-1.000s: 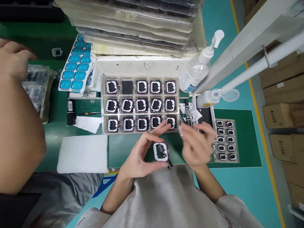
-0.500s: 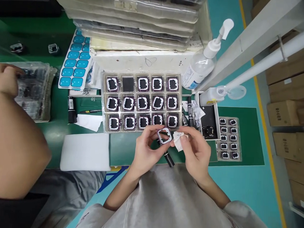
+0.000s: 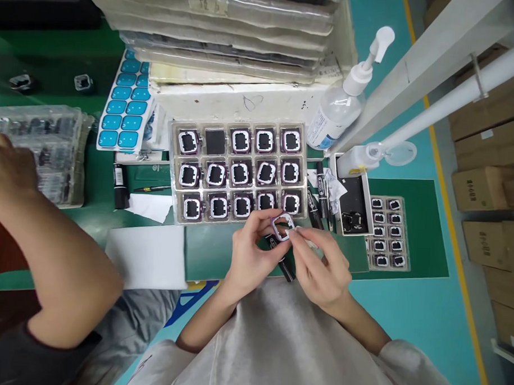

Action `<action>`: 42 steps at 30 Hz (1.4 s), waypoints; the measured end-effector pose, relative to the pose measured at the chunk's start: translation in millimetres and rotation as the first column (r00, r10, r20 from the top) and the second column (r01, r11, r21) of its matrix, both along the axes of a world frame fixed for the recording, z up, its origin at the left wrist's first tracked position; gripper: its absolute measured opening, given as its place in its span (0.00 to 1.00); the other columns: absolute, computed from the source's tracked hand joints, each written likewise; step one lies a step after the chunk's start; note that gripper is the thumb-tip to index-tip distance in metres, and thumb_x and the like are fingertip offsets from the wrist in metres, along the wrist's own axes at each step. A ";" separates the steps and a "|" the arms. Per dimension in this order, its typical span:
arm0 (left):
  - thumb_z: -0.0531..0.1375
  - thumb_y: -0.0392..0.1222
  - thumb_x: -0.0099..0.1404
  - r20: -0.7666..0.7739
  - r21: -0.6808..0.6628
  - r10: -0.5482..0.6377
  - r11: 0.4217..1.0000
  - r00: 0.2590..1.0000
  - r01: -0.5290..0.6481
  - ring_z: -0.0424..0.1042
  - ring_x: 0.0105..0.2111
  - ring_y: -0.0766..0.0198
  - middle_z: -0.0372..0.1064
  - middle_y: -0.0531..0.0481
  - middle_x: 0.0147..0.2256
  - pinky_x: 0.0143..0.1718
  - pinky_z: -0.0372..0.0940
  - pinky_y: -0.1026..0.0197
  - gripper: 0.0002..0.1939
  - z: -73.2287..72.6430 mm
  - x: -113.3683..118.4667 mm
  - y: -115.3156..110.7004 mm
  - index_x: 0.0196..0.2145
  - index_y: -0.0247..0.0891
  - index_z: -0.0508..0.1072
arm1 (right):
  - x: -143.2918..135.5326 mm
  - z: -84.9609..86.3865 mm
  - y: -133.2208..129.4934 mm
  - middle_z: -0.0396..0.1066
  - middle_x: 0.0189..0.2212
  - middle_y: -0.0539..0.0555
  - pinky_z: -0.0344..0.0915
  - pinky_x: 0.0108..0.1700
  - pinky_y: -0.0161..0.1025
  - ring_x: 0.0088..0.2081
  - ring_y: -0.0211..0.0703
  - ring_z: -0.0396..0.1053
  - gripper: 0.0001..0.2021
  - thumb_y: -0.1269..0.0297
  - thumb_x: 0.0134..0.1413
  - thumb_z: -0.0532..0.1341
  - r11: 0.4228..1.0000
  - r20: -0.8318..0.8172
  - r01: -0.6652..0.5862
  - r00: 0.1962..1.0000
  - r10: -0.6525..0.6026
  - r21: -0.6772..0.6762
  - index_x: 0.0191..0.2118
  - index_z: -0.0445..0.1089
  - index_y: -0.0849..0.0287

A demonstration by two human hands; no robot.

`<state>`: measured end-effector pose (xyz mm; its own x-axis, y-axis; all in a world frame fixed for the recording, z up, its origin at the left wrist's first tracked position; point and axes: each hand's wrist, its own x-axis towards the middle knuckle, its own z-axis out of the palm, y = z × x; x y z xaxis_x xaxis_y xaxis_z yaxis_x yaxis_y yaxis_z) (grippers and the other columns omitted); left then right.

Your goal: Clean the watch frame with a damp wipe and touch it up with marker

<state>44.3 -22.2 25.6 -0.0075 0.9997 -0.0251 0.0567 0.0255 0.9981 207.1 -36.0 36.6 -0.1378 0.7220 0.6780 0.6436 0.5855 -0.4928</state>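
Between the thumb and fingers of my left hand (image 3: 255, 253) is a small square frame (image 3: 283, 227), white-faced with a purple edge, held upright above the table's front part. My right hand (image 3: 322, 265) pinches a white wipe, mostly hidden by the fingers, against the frame's right side. Just beyond sits a clear tray (image 3: 234, 222) with rows of similar parts in its pockets; one pocket in the back row shows only a dark square (image 3: 215, 141). A black marker (image 3: 286, 267) lies under my hands.
Another person's arm (image 3: 69, 264) reaches over a stack of clear trays (image 3: 79, 152) at left. A white foam sheet (image 3: 153, 256) lies nearby. Behind stand a white box (image 3: 226, 104) and a pump bottle (image 3: 333, 114). At right are a small box (image 3: 368, 213) and smaller tray (image 3: 387, 268).
My right hand has moved left, bringing the wipe onto the frame, and its fingers have closed in. The frame has shifted slightly right. The other person's arm has moved right.
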 end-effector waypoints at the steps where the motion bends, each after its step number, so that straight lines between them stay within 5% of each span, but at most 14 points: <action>1: 0.76 0.39 0.67 -0.005 0.004 0.004 1.000 1.000 -0.004 0.89 0.51 0.54 0.87 0.45 0.51 0.54 0.85 0.54 0.24 -0.4 0.5 -1.0 0.58 0.44 0.77 | -1.8 -0.8 0.2 0.81 0.49 0.62 0.87 0.48 0.48 0.50 0.54 0.83 0.29 0.82 0.71 0.65 0.999 0.024 -0.010 1.000 0.009 0.031 0.73 0.73 0.56; 11: 0.77 0.39 0.67 -0.151 0.096 0.077 0.993 0.985 -0.063 0.90 0.49 0.55 0.88 0.47 0.52 0.52 0.86 0.55 0.25 -11.3 0.0 -7.9 0.58 0.45 0.76 | -7.4 2.7 6.1 0.81 0.51 0.66 0.88 0.52 0.51 0.55 0.55 0.82 0.27 0.83 0.73 0.62 0.999 0.042 -0.043 0.998 0.043 0.005 0.72 0.72 0.63; 16: 0.76 0.43 0.68 -0.242 0.119 0.090 0.991 0.966 -0.063 0.90 0.47 0.53 0.89 0.47 0.50 0.50 0.86 0.53 0.25 -15.9 -1.0 -9.0 0.59 0.45 0.76 | -5.5 -6.9 2.6 0.81 0.52 0.60 0.89 0.51 0.52 0.55 0.53 0.83 0.26 0.78 0.77 0.60 0.999 0.045 -0.025 0.999 0.027 -0.040 0.73 0.73 0.51; 25: 0.76 0.44 0.70 -0.306 0.151 0.059 0.988 0.950 -0.012 0.91 0.44 0.54 0.88 0.47 0.51 0.47 0.87 0.53 0.25 -17.2 -3.9 -10.6 0.61 0.46 0.76 | 0.2 -18.2 0.4 0.82 0.54 0.60 0.88 0.51 0.57 0.53 0.58 0.83 0.25 0.71 0.72 0.71 0.998 0.016 -0.031 0.999 0.032 -0.052 0.70 0.77 0.48; 32: 0.75 0.42 0.70 -0.330 0.191 0.058 0.982 0.942 0.006 0.91 0.45 0.54 0.88 0.46 0.51 0.46 0.87 0.57 0.26 -18.6 -4.2 -10.0 0.62 0.45 0.75 | -3.9 -4.7 6.6 0.83 0.50 0.64 0.87 0.50 0.51 0.54 0.56 0.82 0.26 0.81 0.72 0.65 0.997 0.018 -0.077 0.997 0.077 -0.004 0.71 0.73 0.63; 42: 0.74 0.43 0.72 -0.358 0.246 0.065 0.969 0.931 0.027 0.91 0.46 0.52 0.88 0.45 0.54 0.48 0.87 0.55 0.24 -18.5 -5.5 -11.9 0.63 0.45 0.75 | -2.4 -1.3 4.7 0.83 0.53 0.64 0.87 0.55 0.53 0.56 0.57 0.82 0.26 0.79 0.75 0.62 0.991 0.043 -0.108 0.993 0.112 -0.082 0.73 0.72 0.61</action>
<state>38.8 -34.0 7.1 0.0112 0.9742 0.2256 0.4160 -0.2097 0.8848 204.7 -31.3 35.3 -0.2496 0.7523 0.6097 0.6012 0.6140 -0.5115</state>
